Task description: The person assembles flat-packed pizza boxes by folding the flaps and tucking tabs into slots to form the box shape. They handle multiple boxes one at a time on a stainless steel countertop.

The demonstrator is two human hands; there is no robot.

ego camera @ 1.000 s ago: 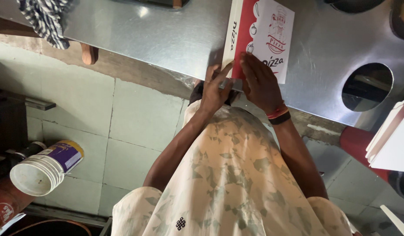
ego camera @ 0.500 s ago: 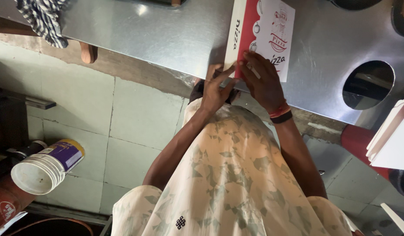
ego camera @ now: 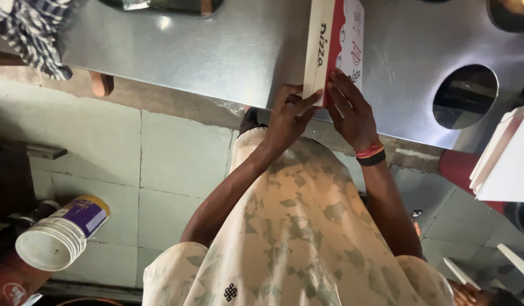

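Observation:
A flat white and red pizza box [ego camera: 336,39] lies on a steel counter [ego camera: 216,51], its near end at the counter's front edge. My left hand [ego camera: 290,113] pinches the box's near left corner, with fingers on the white side wall. My right hand [ego camera: 351,110], which wears a red and black wristband, lies over the lid's near edge with the fingers spread on the red print. The two hands touch each other at the box's corner.
A round hole [ego camera: 464,96] opens in the counter to the right. A checked cloth [ego camera: 30,34] hangs at the far left. A white tub with a purple label [ego camera: 61,235] lies on the tiled floor. Stacked white boxes [ego camera: 505,164] stand at right.
Both hands have stayed on the box's near end. The box has turned a little straighter on the counter, and the view has shifted slightly.

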